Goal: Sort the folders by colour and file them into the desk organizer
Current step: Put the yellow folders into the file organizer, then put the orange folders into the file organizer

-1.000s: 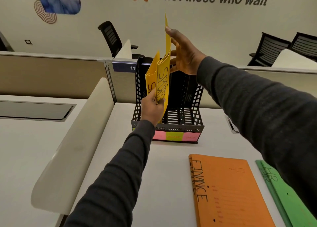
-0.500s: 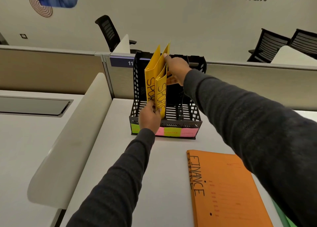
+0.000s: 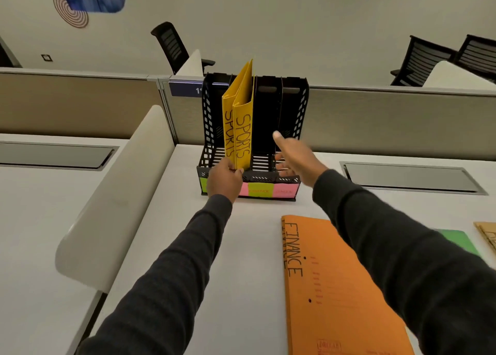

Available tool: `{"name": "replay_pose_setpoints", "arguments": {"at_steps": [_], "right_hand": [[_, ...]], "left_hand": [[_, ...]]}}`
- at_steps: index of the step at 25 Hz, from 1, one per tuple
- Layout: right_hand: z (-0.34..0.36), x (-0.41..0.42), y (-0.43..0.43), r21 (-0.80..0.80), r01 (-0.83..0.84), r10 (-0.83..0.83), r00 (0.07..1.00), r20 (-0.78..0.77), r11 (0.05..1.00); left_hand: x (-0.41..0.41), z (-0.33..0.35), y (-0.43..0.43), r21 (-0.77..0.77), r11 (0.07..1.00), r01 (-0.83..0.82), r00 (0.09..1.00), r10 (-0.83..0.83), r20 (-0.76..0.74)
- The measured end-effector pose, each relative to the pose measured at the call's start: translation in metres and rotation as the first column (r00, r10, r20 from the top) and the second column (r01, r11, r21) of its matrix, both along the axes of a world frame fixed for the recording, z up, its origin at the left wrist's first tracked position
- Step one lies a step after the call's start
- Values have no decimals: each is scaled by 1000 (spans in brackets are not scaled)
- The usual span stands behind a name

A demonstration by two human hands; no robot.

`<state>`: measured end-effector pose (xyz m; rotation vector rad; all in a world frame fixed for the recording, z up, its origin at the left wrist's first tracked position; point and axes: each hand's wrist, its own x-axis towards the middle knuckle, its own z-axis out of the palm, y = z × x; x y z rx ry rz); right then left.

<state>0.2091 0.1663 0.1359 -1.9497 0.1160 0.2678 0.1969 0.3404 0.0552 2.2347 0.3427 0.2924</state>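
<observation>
left hand (image 3: 225,178) holds two yellow folders (image 3: 239,123) in the desk organizer (image 3: 295,107), right hand (image 3: 292,156) free

the left hand pinches the lower front corner of the yellow folders, both marked sports, which stand upright in the second slot from the left. the right hand, at 3 o'clock of them, is spread and holds nothing; it looks blurred. the organizer stands at 12 o'clock on the table (image 3: 161,233). at its 5 o'clock an orange folder (image 3: 335,287) lies flat, with a green folder (image 3: 456,240) further to 3 o'clock. my judgement of the risk: the folders fan open at the top, so if the pinch is released too early they may lean or slide forward out of the slot.
</observation>
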Motion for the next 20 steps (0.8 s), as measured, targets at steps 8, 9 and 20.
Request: {"name": "replay_pose_setpoints", "arguments": {"at_steps": [8,9,20], "right_hand": [[-104,-134,-115,-194,-91,66,989,-129,977],[-117,-150,-132,-252,-98,66,989,-135,963],[-215,-258,-256,-626,-141,93,990,-109,767]], "left_hand": [[-122,-72,-65,-35,995,97,903,-103,-417],[-136,-79,-76,-38,992,118,882,-122,-455],[-216,-89,-162,61,994,87,818,-36,-574]]}}
